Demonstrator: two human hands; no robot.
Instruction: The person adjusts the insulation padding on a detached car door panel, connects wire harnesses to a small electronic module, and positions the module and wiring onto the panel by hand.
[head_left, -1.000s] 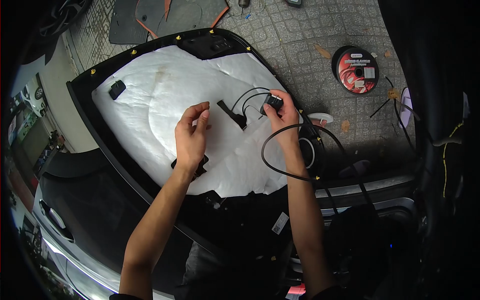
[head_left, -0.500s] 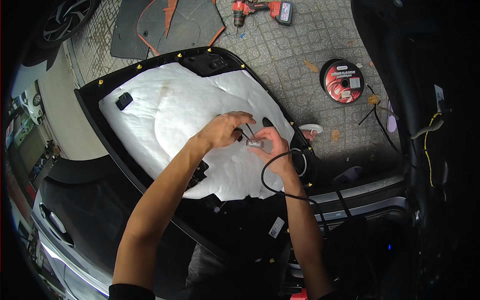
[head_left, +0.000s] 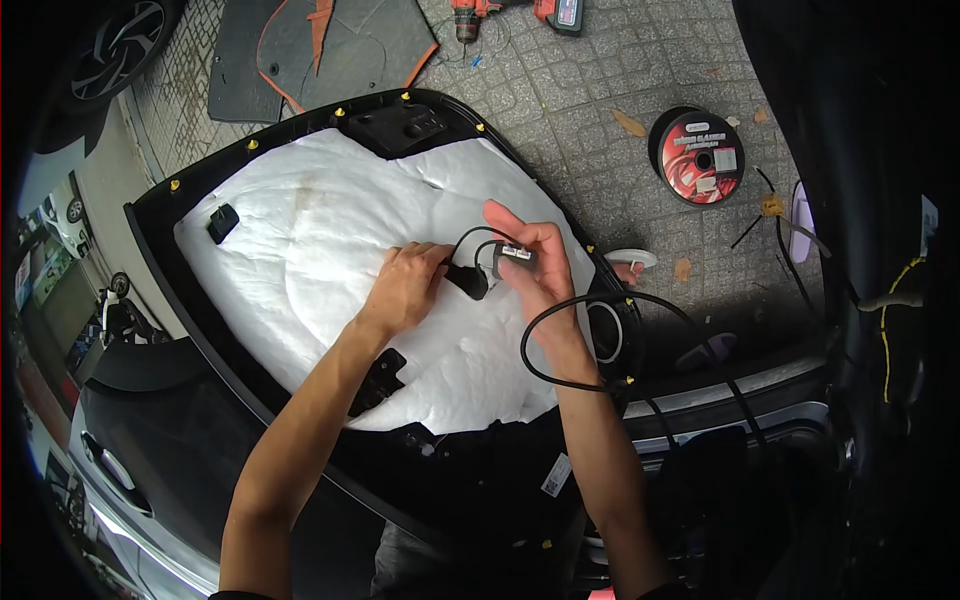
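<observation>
A black car door panel (head_left: pixel 330 480) lies before me, its inner face covered by white padding (head_left: pixel 350 240). My right hand (head_left: pixel 540 265) grips a small dark connector (head_left: pixel 514 255) with pale labels, thumb on its near side. Thin black wire (head_left: pixel 480 229) loops from the connector toward my left hand (head_left: pixel 405 285). The left fingers are pinched around the wire's far end at the edge of a dark opening (head_left: pixel 466 283) in the padding; their tips are partly hidden. A thicker black cable (head_left: pixel 526 345) curls around my right wrist.
Yellow clips (head_left: pixel 340 113) line the panel's rim. On the paving are a red cable spool (head_left: pixel 703 158), a red cordless drill (head_left: pixel 467 25), dark mats (head_left: pixel 340 55) and a white round piece (head_left: pixel 630 258). The car's door sill (head_left: pixel 770 376) is at right.
My left hand has moved left and down to the opening in the padding. My right hand has raised and turned the connector. The view has shifted slightly.
</observation>
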